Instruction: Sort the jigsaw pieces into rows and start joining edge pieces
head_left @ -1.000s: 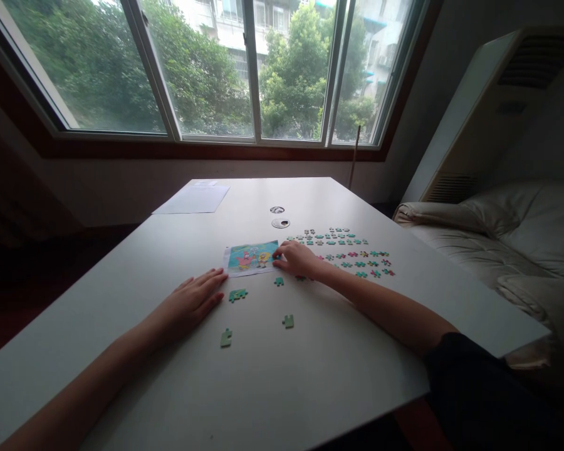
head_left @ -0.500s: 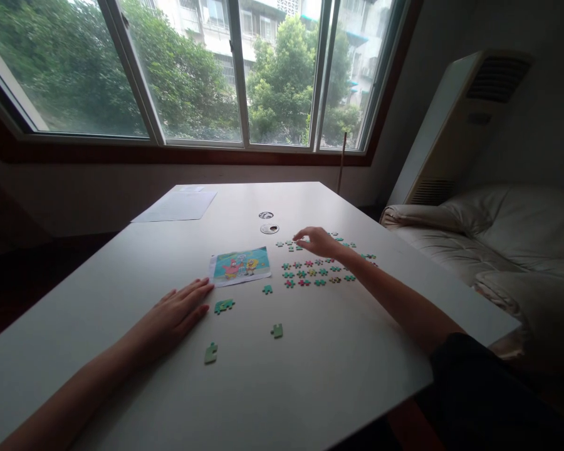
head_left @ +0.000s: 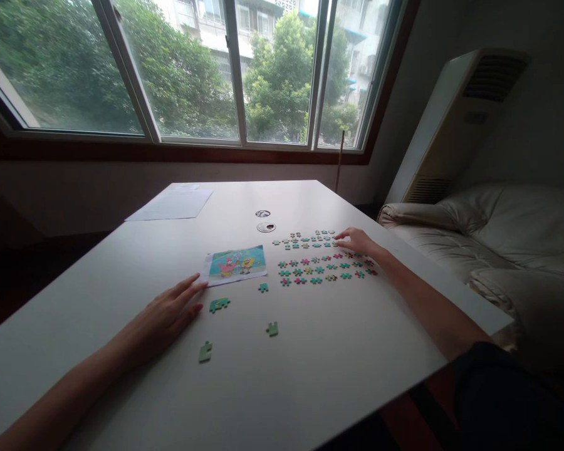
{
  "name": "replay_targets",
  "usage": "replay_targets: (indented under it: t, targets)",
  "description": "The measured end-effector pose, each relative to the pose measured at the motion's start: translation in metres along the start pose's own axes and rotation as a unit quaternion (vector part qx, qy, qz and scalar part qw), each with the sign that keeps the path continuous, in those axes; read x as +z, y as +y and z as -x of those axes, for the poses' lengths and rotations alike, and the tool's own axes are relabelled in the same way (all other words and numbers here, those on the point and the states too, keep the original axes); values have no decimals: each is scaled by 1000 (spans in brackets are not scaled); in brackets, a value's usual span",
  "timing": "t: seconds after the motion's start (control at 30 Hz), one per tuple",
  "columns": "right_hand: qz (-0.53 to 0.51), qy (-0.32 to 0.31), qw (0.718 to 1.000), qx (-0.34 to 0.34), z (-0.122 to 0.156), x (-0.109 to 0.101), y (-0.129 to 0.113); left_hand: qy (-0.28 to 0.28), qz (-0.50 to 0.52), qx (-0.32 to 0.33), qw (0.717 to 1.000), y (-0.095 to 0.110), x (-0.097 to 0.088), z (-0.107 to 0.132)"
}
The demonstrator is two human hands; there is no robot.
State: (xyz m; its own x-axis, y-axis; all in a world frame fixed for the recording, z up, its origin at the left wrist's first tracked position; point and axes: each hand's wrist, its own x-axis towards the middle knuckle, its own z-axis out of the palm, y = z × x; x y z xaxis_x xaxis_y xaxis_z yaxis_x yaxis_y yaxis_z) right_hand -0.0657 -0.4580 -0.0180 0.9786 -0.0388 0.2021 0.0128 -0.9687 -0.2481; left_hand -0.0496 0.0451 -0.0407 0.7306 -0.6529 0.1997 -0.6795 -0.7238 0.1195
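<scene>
My left hand (head_left: 172, 312) lies flat on the white table with its fingers stretched out, the fingertips at the lower left corner of a printed cartoon picture (head_left: 237, 263). Just right of its thumb lie joined jigsaw pieces (head_left: 219, 305). My right hand (head_left: 356, 241) is over the far right of the rows of loose jigsaw pieces (head_left: 305, 271). Its thumb and forefinger are apart, and no piece shows between them; its fingertips are close to the back rows (head_left: 317, 238). Single pieces lie nearer to me: a teal one (head_left: 263, 287) and two green ones, one right (head_left: 272, 329) and one left (head_left: 205, 352).
Two round inserts (head_left: 266, 227) are set in the table (head_left: 338, 369) beyond the picture. Sheets of paper (head_left: 172, 205) lie at the far left corner. A pale sofa (head_left: 521, 232) stands along the right side, with a tall floor unit (head_left: 455, 125) behind it.
My right hand has moved right over the back rows of jigsaw pieces, uncovering several of them. My left hand stays by the picture. The view has shifted slightly.
</scene>
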Motion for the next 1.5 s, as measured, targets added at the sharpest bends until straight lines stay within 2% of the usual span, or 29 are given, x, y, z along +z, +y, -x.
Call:
replay_targets:
  t: [0.2, 0.47, 0.57, 0.67, 0.7, 0.77, 0.87, 0.9, 0.97, 1.03, 1.1, 1.17, 1.23, 1.4, 1.5]
  targets:
    - [6, -2, 1000, 14, -5, 7, 1, -15, -1, -9, 1000, 6, -4, 2]
    - [-23, 7, 999, 26, -5, 3, -6, -18, -10, 4, 1000, 5, -5, 3]
    - [-43, 20, 998, 34, -2, -1, -15, -9, -6, 11, 1000, 6, -4, 4]
    - [-113, 31, 993, 32, 4, -2, -37, 12, 2, 19, 1000, 8, -5, 4]
    - [-173, 30, 984, 29, 7, -2, -49, 19, 5, 23, 1000, 9, -6, 4]
    - [-324, 1, 946, 24, 15, -1, -75, 35, 12, 31, 999, 12, -6, 4]
    - [-502, -51, 862, 36, 29, 1, -115, 61, 30, 50, 996, 18, -7, 4]
    - [-548, -67, 833, 48, 34, 2, -127, 71, 43, 56, 995, 22, -8, 4]
    - [-600, -102, 792, 57, 43, 4, -146, 93, 79, 60, 991, 31, -11, 5]
    - [-616, -131, 776, 42, 50, 6, -162, 103, 135, 46, 984, 45, -17, 6]
    - [-613, -149, 775, 19, 55, 8, -175, 103, 193, 12, 976, 61, -24, 6]
    - [-615, -164, 771, 7, 58, 12, -188, 97, 233, 11, 967, 76, -29, 6]
    - [-631, -187, 753, 7, 60, 16, -203, 94, 257, 9, 962, 87, -32, 5]
    - [-660, -267, 702, 14, 64, 30, -234, 94, 308, -35, 946, 93, -27, 5]
    - [-665, -279, 693, 9, 65, 36, -245, 104, 341, -63, 932, 91, -24, 5]
